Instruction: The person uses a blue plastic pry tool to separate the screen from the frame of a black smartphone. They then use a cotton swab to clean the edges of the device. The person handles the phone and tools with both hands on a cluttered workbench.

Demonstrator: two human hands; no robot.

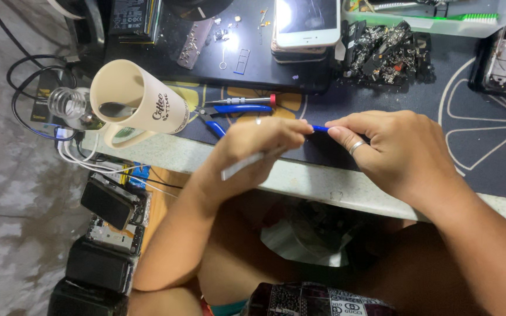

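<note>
My left hand [253, 153] is closed around a thin silver tool [246, 164] whose end sticks out below the palm. A small blue piece [320, 128] shows between the fingertips of both hands. My right hand [395, 151], with a ring on one finger, pinches that blue piece from the right. Both hands hover over the front edge of the dark work mat [487, 152]. Whether the blue piece belongs to the silver tool is hidden by the fingers.
Blue-handled pliers [229, 112] and a red-tipped screwdriver [247, 100] lie behind my left hand. A cream mug [139, 102] stands at the left edge. White phones [304, 23] are stacked at the back, beside a pile of black parts [385, 52]. Phones [108, 203] lie on the floor.
</note>
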